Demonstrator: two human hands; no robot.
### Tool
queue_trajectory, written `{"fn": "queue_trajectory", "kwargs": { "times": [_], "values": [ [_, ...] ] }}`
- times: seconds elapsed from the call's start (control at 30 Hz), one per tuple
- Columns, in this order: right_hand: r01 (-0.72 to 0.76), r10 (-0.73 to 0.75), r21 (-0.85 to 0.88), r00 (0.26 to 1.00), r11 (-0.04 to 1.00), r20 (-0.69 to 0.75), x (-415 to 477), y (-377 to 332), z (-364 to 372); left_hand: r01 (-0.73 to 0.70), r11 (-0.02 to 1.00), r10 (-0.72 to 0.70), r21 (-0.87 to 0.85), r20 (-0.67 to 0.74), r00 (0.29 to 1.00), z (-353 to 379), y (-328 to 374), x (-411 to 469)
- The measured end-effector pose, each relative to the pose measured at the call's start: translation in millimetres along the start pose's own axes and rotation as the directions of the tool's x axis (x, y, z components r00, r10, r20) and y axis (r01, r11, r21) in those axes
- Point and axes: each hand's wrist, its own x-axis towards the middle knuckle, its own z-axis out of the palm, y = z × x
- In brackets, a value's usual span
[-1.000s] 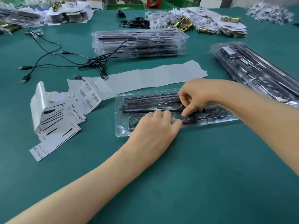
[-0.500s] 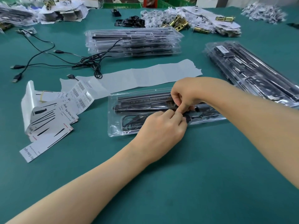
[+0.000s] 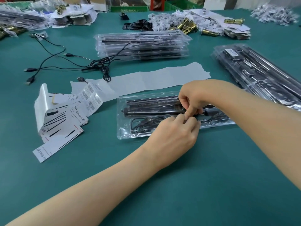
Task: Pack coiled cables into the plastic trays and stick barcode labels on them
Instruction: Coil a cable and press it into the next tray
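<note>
Both hands are seen bunched together over the middle of the clear plastic tray [image 3: 128, 132], which is laid flat on the green bench [image 3: 211, 176] at the centre of the frame. The right hand [image 3: 193, 97] is curled, one fingertip pressed down onto the tray's contents. The left hand [image 3: 177, 136] is brought up against it from below, knuckles bent, fingertips touching the right. Whether anything is pinched between them cannot be told; it is hidden by the fingers. The coiled cable [image 3: 143, 125] is seated in the tray's lower compartment, just left of the left hand, with the black bars [image 3: 149, 106] above it. The barcode labels [image 3: 91, 98] are spread out at centre left, well apart from both hands.
</note>
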Motion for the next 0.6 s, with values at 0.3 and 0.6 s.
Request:
{"fn": "queue_trajectory", "kwargs": {
  "times": [0.3,0.6],
  "values": [
    [-0.006,0.006,-0.045,1.000,0.999,0.007,-2,-3,-2,-0.120,0.993,0.119,0.006,0.032,0.992,1,-5,0],
    [-0.025,0.025,-0.035,0.999,0.999,-0.026,-7,-6,-1,0.155,0.892,-0.115,-0.425,0.118,0.986,-24,-34,-22]
  ]
}}
